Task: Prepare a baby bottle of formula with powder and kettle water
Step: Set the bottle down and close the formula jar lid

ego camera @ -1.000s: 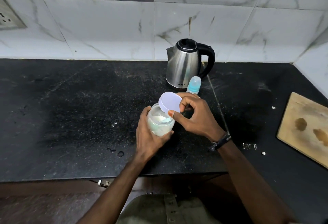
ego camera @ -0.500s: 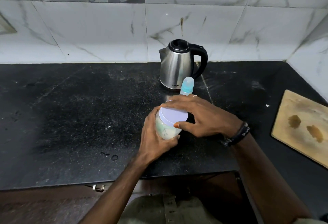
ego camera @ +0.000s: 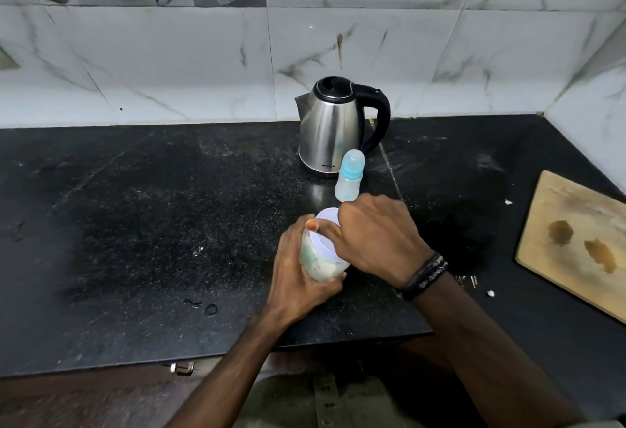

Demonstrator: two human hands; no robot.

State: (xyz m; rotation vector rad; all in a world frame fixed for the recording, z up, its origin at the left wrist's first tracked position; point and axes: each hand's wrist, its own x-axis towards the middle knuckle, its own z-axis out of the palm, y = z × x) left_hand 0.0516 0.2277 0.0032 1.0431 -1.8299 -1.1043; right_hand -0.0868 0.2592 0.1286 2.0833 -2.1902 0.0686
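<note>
From the head view, the left hand [ego camera: 298, 268] is wrapping its fingers round the side of a small clear plastic jar of pale powder [ego camera: 318, 263], holding it tilted just above the black speckled stone counter [ego camera: 152, 224]. The right hand [ego camera: 379, 238] is lying over the jar's round white lid [ego camera: 327, 224], fingers curled round the rim and the thumb pressing on its top. Just behind the right hand, a small translucent baby bottle with a blue collar and clear cap [ego camera: 350, 175] is standing upright, close in front of the stainless steel electric kettle with a black handle [ego camera: 333, 126]. A worn wooden chopping board [ego camera: 576, 241] is lying at the right edge.
</note>
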